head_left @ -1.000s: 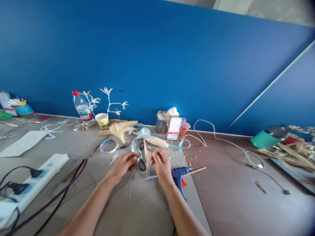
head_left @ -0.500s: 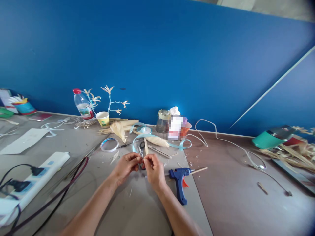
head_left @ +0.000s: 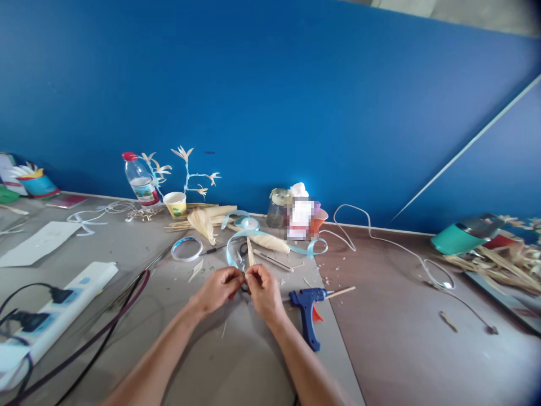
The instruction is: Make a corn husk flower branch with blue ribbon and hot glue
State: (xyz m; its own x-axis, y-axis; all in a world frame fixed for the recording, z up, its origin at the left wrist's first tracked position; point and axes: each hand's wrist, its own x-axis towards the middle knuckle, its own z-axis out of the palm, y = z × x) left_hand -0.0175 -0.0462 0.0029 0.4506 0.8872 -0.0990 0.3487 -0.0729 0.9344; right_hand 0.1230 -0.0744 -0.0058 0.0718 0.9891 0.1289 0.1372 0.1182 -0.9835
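Over the near middle of the surface point(head_left: 224, 361), the fingers point(head_left: 234, 275) of the left hand point(head_left: 217, 290) and of the right hand point(head_left: 265, 293) met tip to tip, each set bent into a close pinch with hardly any gap. Whether something slight was gripped there could not be told. Just beyond these tips, a narrow strip of pale husk point(head_left: 250, 251) pointed away from the person, its long axis running nearly straight forward and its tapered end farthest off. The right hand was the nearer one, for the strip's near end vanished behind that hand's fingers; whether they touched it was hidden. The left hand came in from the side, its tips slightly left of the strip's line. Just left of the strip, partly covered, lay the scissors point(head_left: 243, 248). A little farther out, a pale blue ribbon point(head_left: 230, 256) curved around on the left, while a husk roll point(head_left: 268, 243) and a pen-like tool point(head_left: 274, 261) lay to the strip's right. Beyond the right wrist, well apart from the strip, a blue glue gun point(head_left: 309, 313) rested on its side.
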